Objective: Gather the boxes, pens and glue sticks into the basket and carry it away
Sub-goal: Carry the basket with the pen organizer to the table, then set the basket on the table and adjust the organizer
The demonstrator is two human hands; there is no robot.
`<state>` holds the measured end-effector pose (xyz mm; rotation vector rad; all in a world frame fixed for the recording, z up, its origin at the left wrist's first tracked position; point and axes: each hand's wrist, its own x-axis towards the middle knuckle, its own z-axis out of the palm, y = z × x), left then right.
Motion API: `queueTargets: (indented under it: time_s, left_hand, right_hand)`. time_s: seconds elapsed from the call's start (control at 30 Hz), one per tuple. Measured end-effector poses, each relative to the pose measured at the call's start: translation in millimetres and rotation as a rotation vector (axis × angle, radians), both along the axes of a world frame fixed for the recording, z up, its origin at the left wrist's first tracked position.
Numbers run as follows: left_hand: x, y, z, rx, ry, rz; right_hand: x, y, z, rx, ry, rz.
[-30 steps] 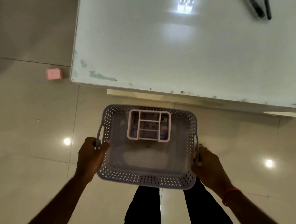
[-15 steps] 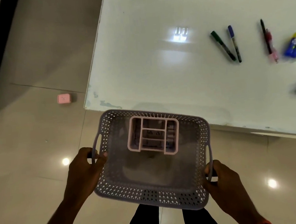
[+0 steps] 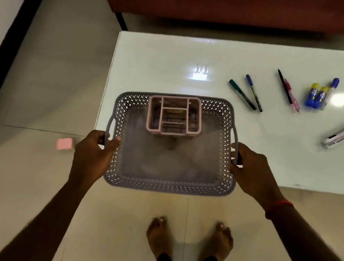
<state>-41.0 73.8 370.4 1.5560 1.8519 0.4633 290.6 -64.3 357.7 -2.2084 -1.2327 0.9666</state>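
I hold a grey perforated basket (image 3: 172,185) over the near left corner of the white table (image 3: 160,64). My left hand (image 3: 91,155) grips its left handle and my right hand (image 3: 250,169) grips its right handle. A pink divided organiser box (image 3: 174,117) sits inside at the far side. On the table to the right lie a green marker (image 3: 242,97), a blue pen (image 3: 254,93), a black pen (image 3: 284,85), a pink pen (image 3: 292,97), blue-and-yellow glue sticks (image 3: 316,96) and two whiteboard markers (image 3: 342,135).
A small pink box (image 3: 64,144) lies on the tiled floor left of the table. A dark red sofa (image 3: 228,0) stands behind the table. My bare feet (image 3: 187,236) stand on the floor just before the table's near edge.
The basket has moved forward and now hangs partly over the table's corner. The view has tilted up, bringing the sofa, more pens and the glue sticks into sight.
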Motion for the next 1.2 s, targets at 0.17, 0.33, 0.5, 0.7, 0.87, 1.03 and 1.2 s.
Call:
queueTargets:
  time_s: [0.17,0.33,0.5,0.7,0.87,1.03,1.2]
  left_hand:
    - [18,34,-14,0.031,-0.027,-0.002]
    - [22,52,-31,0.026,-0.045,-0.009]
    - [13,54,-42,0.026,-0.076,0.027]
    - [1,48,-47,0.070,0.032,-0.073]
    - [-7,44,-52,0.122,0.058,-0.110]
    - [-18,42,-57,0.129,0.061,-0.129]
    - [-20,42,-59,0.110,0.058,-0.151]
  right_hand:
    - [13,38,-12,-0.024,-0.015,-0.069]
    - [8,52,-25,-0.047,0.055,-0.110]
    - [8,65,-12,0.075,-0.225,-0.015]
    - [-9,129,-8,0.216,-0.471,0.331]
    - [-15,148,-20,0.166,-0.687,0.477]
    - [-19,122,-26,0.231,-0.758,0.528]
    - [-33,84,-32,0.152,-0.827,0.719]
